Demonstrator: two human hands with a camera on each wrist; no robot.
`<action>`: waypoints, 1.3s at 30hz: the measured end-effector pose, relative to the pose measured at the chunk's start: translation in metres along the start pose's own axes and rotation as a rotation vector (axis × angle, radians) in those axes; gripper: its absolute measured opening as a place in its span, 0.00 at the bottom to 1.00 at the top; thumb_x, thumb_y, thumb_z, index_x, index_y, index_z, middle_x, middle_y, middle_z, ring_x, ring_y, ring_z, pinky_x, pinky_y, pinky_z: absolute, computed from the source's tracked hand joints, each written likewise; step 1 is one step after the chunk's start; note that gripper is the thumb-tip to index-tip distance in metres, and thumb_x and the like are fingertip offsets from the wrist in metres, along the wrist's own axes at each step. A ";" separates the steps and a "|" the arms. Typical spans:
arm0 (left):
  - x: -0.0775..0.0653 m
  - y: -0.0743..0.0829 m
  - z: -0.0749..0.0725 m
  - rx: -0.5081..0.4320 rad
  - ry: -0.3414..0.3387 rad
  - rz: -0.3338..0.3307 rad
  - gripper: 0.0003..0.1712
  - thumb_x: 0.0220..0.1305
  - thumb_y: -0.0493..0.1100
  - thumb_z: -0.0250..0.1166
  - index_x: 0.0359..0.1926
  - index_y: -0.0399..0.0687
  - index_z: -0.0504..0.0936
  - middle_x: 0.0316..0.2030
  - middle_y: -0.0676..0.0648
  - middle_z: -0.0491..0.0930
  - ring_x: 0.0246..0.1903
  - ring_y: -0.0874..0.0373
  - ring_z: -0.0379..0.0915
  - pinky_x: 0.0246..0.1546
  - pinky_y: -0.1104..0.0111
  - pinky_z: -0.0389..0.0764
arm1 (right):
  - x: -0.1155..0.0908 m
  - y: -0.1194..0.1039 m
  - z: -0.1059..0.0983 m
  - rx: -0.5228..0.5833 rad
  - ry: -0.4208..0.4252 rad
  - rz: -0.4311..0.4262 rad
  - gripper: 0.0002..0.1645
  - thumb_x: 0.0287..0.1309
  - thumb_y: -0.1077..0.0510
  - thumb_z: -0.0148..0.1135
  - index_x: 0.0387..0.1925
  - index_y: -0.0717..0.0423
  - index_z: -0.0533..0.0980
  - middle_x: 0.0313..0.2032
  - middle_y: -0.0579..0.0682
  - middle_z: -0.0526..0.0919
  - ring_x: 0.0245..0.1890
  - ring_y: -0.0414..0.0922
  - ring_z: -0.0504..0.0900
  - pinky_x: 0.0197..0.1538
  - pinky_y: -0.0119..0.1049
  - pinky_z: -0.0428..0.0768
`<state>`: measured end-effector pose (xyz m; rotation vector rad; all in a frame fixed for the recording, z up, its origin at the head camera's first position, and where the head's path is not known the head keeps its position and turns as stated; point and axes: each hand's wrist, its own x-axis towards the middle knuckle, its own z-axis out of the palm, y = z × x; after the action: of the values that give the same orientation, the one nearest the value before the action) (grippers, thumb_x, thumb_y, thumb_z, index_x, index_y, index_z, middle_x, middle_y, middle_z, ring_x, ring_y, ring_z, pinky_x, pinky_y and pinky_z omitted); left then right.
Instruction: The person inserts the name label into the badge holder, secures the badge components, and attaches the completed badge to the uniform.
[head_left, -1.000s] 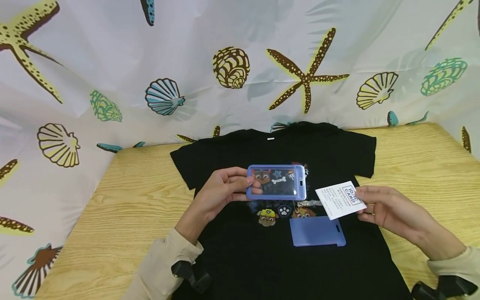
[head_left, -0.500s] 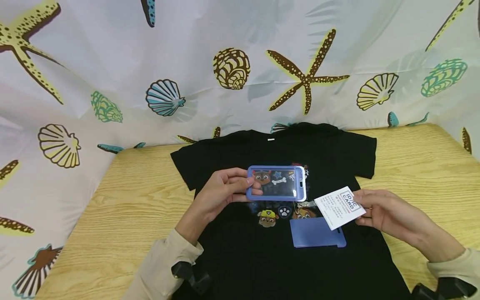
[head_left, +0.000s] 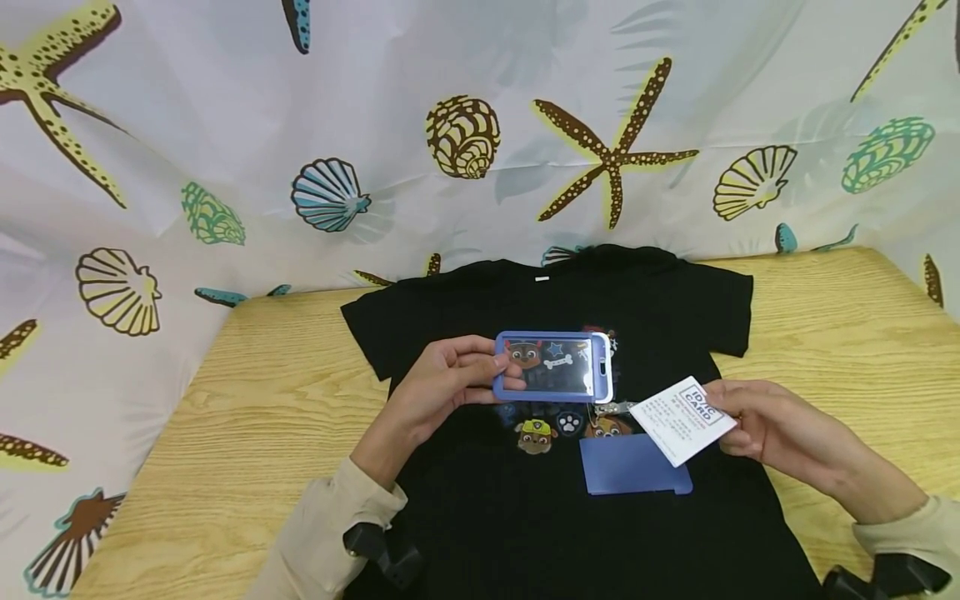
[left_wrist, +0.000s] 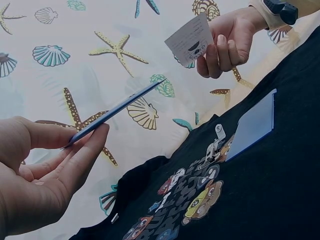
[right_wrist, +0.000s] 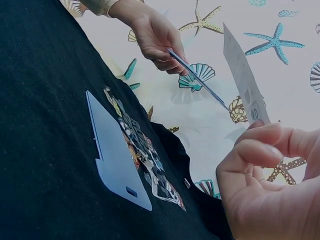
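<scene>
Head: the left hand (head_left: pixel 442 379) is pinching a blue frame (head_left: pixel 555 367) by its nine o'clock end, fingertips showing through it. At the frame's four o'clock, the right hand (head_left: pixel 787 433) is gripping a white card (head_left: pixel 682 421). Hands are working well apart. The card is partly covering a blue panel (head_left: pixel 626 471), which is lying on the black shirt (head_left: pixel 540 533) at the frame's five o'clock.

Left wrist: frame is showing nearly edge-on, thumb and fingers clamping it; card is appearing at its two o'clock.

Right wrist: thumb and fingers are clamping the card; frame is appearing at its nine o'clock, panel lying at eight.
</scene>
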<state>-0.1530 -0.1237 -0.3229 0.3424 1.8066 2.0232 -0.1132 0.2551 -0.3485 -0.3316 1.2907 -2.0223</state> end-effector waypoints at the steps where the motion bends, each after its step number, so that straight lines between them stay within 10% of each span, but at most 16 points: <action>1: 0.000 0.000 0.000 -0.001 -0.001 0.000 0.19 0.68 0.31 0.56 0.54 0.19 0.68 0.34 0.48 0.86 0.37 0.56 0.84 0.43 0.64 0.83 | 0.000 0.000 0.000 0.007 0.005 0.000 0.22 0.75 0.64 0.35 0.50 0.57 0.77 0.43 0.48 0.82 0.25 0.39 0.64 0.29 0.29 0.56; 11: -0.001 -0.002 0.003 -0.004 -0.008 -0.003 0.17 0.68 0.31 0.57 0.53 0.21 0.70 0.36 0.46 0.86 0.37 0.54 0.84 0.43 0.63 0.83 | 0.001 0.002 -0.003 0.004 0.056 0.005 0.16 0.74 0.66 0.39 0.50 0.59 0.74 0.46 0.53 0.82 0.33 0.39 0.78 0.36 0.25 0.77; 27: 0.000 -0.007 0.006 -0.004 -0.027 -0.020 0.16 0.68 0.32 0.58 0.52 0.23 0.72 0.36 0.42 0.86 0.39 0.51 0.84 0.44 0.59 0.82 | -0.004 -0.008 0.005 -0.082 0.084 -0.086 0.14 0.72 0.70 0.39 0.42 0.60 0.72 0.50 0.61 0.73 0.39 0.50 0.85 0.45 0.37 0.84; 39: 0.002 -0.012 0.013 -0.011 -0.034 -0.044 0.15 0.68 0.31 0.58 0.52 0.24 0.72 0.38 0.40 0.85 0.38 0.52 0.84 0.44 0.58 0.82 | 0.020 -0.010 0.041 -0.373 0.391 -0.104 0.07 0.69 0.62 0.53 0.40 0.65 0.71 0.42 0.62 0.74 0.30 0.47 0.86 0.36 0.37 0.85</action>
<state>-0.1479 -0.1103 -0.3334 0.3289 1.7662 1.9848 -0.1094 0.2161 -0.3234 -0.1778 1.9381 -1.9884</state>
